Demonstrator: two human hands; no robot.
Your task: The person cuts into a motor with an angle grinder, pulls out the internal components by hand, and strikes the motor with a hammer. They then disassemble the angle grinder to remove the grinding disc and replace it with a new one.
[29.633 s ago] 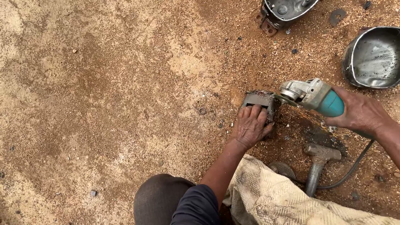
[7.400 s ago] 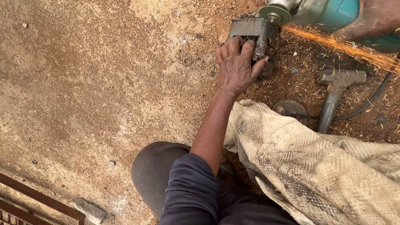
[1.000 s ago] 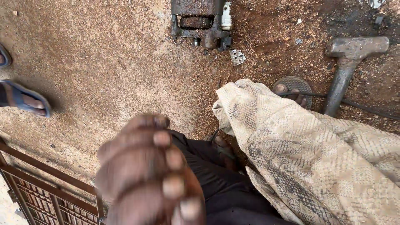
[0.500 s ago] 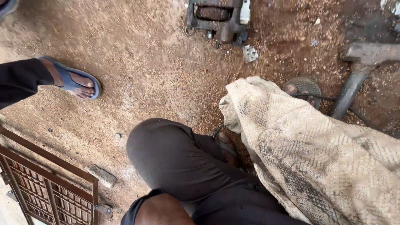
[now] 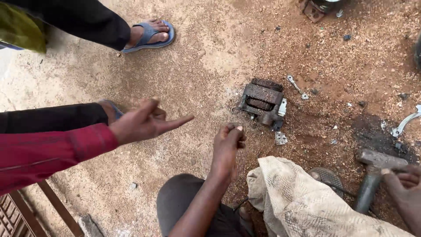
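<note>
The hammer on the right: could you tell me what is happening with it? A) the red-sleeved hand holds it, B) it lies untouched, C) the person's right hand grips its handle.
C: the right hand is curled around the handle of the hammer, whose head rests on the ground.

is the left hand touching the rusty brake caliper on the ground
Apart. The head view shows the left hand raised with bare dirt between it and the brake caliper.

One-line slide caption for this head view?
Left hand raised above a rusty brake caliper, right hand on a hammer; another person's hand points.
</note>
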